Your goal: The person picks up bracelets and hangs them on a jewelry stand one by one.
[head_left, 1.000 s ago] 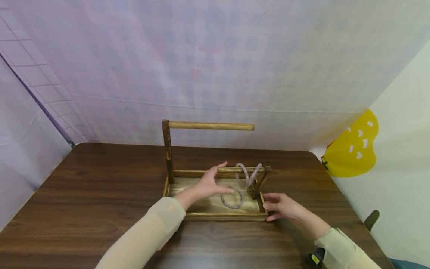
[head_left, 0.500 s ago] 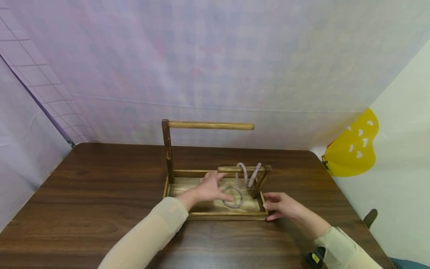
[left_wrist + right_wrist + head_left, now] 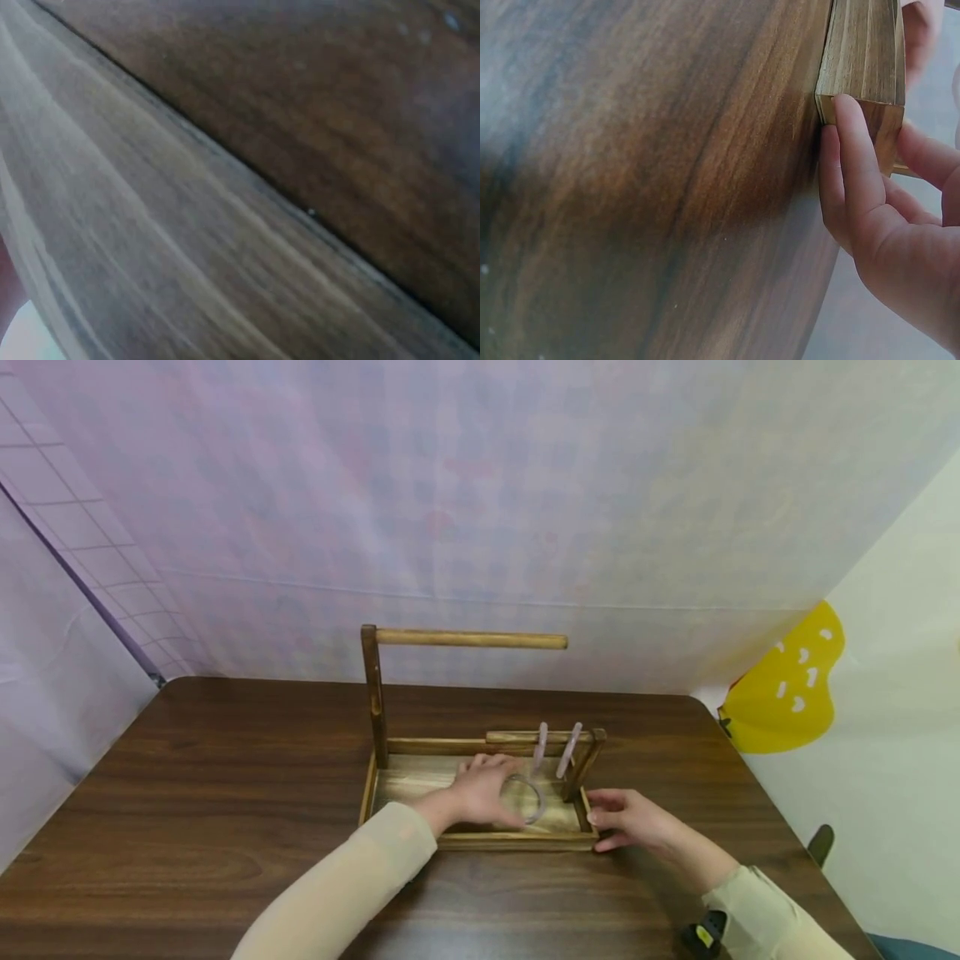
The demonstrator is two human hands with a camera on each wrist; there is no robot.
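Note:
A wooden bangle rack [image 3: 517, 843] stands on the table, with a low tray base and two horizontal bars at different heights. Two pale bangles [image 3: 567, 752] hang from the lower bar. Another bangle [image 3: 542, 802] lies in the tray. My left hand [image 3: 480, 792] is over the tray, thumb and fingers spread either side of that bangle and partly covering it. My right hand [image 3: 633, 822] holds the tray's right end, and in the right wrist view its fingers [image 3: 855, 142] lie against the wooden corner. The left wrist view shows only the tray's wall [image 3: 165, 202] and tabletop.
The rack's taller bar [image 3: 472, 638] reaches right from an upright at the left end. The dark table [image 3: 187, 827] meets a pale curtain [image 3: 450, 510] at its far edge. A yellow strawberry-shaped piece [image 3: 787, 693] stands out at the right.
My left hand has moved from the lower bar down to the bangle in the tray. The two hanging bangles have swung and settled. My right hand has stayed in place.

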